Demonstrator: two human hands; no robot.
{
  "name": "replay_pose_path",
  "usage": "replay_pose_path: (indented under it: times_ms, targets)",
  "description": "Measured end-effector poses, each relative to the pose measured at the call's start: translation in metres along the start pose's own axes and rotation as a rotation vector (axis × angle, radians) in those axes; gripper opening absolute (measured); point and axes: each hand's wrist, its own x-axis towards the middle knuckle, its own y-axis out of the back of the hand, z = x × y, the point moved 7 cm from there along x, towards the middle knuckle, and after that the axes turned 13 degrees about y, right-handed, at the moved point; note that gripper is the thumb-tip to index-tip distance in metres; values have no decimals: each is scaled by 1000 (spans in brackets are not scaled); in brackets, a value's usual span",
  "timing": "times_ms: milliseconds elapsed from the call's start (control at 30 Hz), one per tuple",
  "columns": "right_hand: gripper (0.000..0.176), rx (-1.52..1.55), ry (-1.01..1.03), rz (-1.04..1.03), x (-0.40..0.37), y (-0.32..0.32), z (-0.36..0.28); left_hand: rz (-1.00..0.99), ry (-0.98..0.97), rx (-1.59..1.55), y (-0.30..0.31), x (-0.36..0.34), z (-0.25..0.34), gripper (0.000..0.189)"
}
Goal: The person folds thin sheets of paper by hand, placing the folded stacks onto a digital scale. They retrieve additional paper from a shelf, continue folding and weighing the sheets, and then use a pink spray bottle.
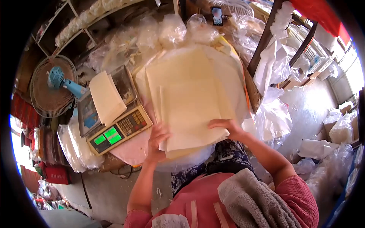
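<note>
A loose stack of cream paper sheets (188, 114) lies in front of me, its near edge hanging toward my lap. My right hand (230, 128) grips the stack's near right corner, fingers over the top sheet. At the near left edge, my left hand (157, 141) holds the sheets from the side, its fingertips slightly blurred. Larger cream sheets (176, 64) lie under and beyond the stack. To the left, a digital scale (119, 131) with lit green displays bears a smaller pile of cream sheets (106, 98).
A fan (54, 85) stands beyond the scale at the left. Clear plastic bags (173, 30) line the table's far side, near a phone (217, 16). A dark post (266, 38) rises at the right. More plastic bags (270, 117) hang beside the table.
</note>
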Motion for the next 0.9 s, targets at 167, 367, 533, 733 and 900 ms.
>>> replay_pose_path:
  times_ms: [167,367,533,733,900]
  targets:
    - [28,227,-572,337,-17,13,60,-125,1031,-656,-40,-11,-71,65]
    - [46,-263,-851,146,4,22,56,-59,510,326,-46,33,-24,79]
    - [78,-558,-523,82,35,22,23,-271,386,502,-70,26,-19,86]
    - [81,-719,-254,-309,36,-3,23,-167,229,412,-65,29,-41,71]
    - [68,-384,-164,-275,12,29,35,-165,487,-26,-11,36,-52,40]
